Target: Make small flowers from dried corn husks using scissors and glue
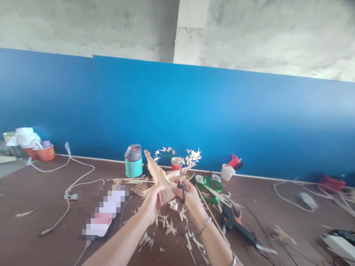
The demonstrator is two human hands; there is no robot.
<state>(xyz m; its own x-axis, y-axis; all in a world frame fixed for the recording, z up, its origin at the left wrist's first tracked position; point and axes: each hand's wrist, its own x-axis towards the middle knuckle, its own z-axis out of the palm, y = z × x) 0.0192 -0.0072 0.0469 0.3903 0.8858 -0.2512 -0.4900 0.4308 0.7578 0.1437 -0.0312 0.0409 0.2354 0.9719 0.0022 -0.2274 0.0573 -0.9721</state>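
My left hand [153, 202] is closed on a broad piece of dried husk [158, 174], whose pointed end rises up and to the left. In my right hand [189, 197] are black-handled scissors [181, 186], blades pointing away from me; its fingertips are close to the husk's right edge. Several cut husk flowers [171, 228] and scraps lie on the table below my hands. Beyond them, a red and white cup [176, 163] stands among stems of finished pale flowers [193, 157]. More dry husk strips lie behind my hands.
A teal flask [133, 162] stands at the back. Rolls of green tape [208, 183] and a black glue gun [238, 226] lie to the right. At left are a blurred-out phone [107, 212] and white cables [72, 181]. A white cup [227, 172] stands by the blue partition [222, 118].
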